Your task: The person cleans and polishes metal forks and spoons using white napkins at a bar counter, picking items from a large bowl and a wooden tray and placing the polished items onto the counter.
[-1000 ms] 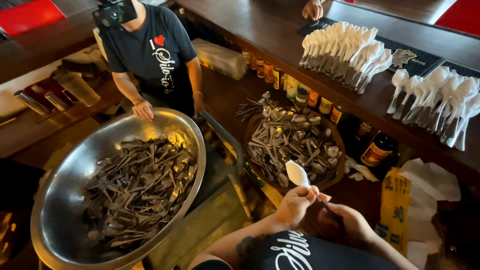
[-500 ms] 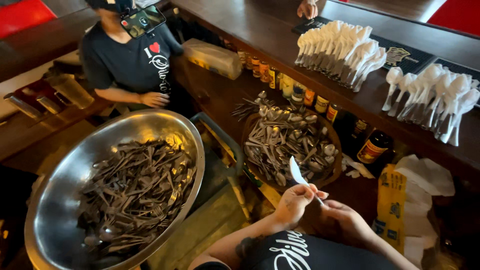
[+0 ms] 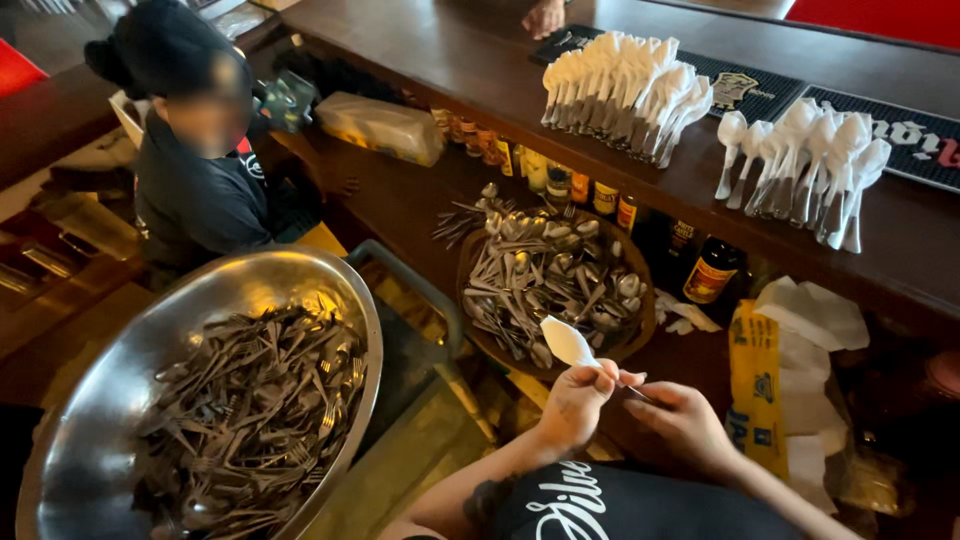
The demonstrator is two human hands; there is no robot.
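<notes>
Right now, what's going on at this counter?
The left hand and right hand together hold a white napkin-wrapped utensil over a round tray of loose spoons. Wrapped bundles line the wooden counter. A large steel bowl of forks sits on the left, with another person crouched behind it.
</notes>
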